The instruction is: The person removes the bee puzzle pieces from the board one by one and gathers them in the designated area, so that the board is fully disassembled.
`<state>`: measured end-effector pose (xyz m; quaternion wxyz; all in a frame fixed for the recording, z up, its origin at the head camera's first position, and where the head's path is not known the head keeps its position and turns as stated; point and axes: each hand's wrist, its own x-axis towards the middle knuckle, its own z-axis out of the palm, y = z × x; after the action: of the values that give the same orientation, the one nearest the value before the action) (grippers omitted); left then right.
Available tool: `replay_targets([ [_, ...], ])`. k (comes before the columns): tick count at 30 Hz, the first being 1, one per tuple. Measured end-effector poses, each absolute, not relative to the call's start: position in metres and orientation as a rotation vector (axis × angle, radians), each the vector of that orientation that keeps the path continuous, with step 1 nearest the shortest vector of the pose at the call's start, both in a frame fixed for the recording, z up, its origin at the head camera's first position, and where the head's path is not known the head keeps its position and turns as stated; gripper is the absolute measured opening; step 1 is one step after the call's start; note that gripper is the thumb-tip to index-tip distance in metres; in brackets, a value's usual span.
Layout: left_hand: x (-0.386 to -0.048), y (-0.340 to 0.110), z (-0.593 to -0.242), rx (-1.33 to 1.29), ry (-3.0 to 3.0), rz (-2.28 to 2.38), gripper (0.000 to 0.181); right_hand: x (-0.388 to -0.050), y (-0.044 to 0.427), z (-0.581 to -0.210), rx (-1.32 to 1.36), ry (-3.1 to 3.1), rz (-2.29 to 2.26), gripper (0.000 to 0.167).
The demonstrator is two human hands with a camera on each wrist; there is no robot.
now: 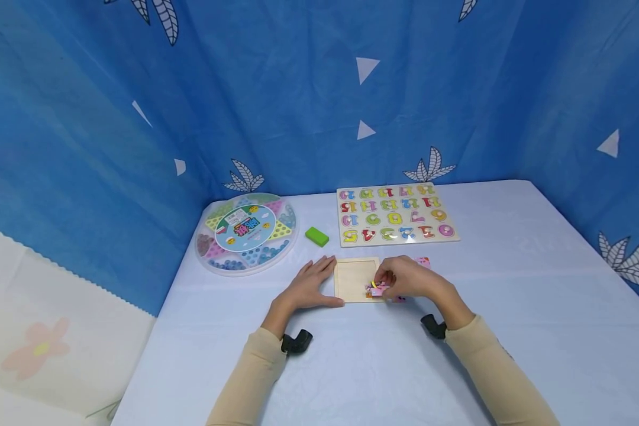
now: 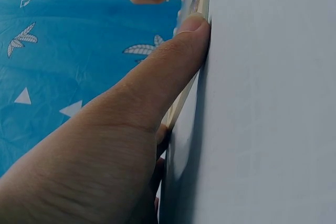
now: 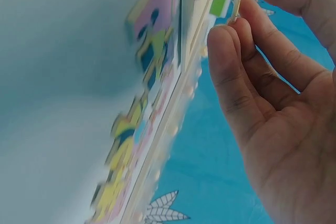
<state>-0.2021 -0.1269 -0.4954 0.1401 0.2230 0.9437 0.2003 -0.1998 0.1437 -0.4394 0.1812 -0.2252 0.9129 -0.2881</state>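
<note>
A small square wooden puzzle tray with a raised rim lies on the table. My left hand rests along its left side, thumb stretched to the near corner and fingers to the far corner. In the left wrist view the thumb presses the tray's edge. Over the tray's right part, my right hand pinches a pink jigsaw piece with a picture on it. The right wrist view shows this piece edge-on. More jigsaw pieces lie right of the tray, partly hidden by the right hand in the head view.
Behind the tray lies a number puzzle board with colourful digits. A green block sits to its left, and a round clear box of beads stands at the back left. A blue curtain hangs behind the white table.
</note>
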Motion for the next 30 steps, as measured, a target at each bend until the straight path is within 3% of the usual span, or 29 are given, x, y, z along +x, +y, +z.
replay_targets([
  [30, -0.200, -0.127, -0.493, 0.647, 2.717, 0.607, 0.107, -0.191, 0.208, -0.445, -0.563, 2.619, -0.792, 0.023],
])
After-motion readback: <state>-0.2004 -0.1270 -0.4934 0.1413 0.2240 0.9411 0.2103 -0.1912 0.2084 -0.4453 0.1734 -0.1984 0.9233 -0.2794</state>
